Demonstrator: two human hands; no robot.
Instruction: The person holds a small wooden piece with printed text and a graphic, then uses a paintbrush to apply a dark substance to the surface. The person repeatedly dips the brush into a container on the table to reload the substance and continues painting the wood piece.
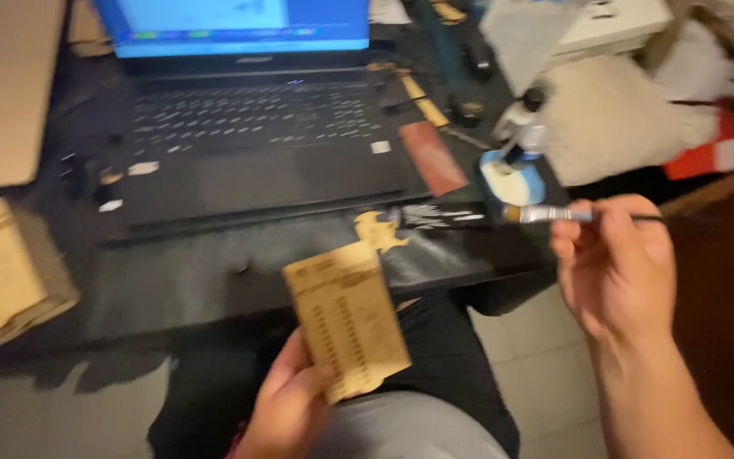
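Thin laser-cut wooden panel [347,316], probably light, stiff, brittle at the cutouts; held above the lap, pinched at its lower edge by left hand [286,406]. Right hand [613,263] closed on paintbrush [545,213], near paint pot [510,177], before laptop [248,127].

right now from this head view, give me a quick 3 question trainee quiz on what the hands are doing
1. True or false: the left hand holds a flat wooden panel.
2. What does the right hand hold? A) scissors B) a paintbrush C) a mug
3. What open device sits on the black desk behind the panel?

Key: 1 true; 2 B; 3 the laptop, screen lit.
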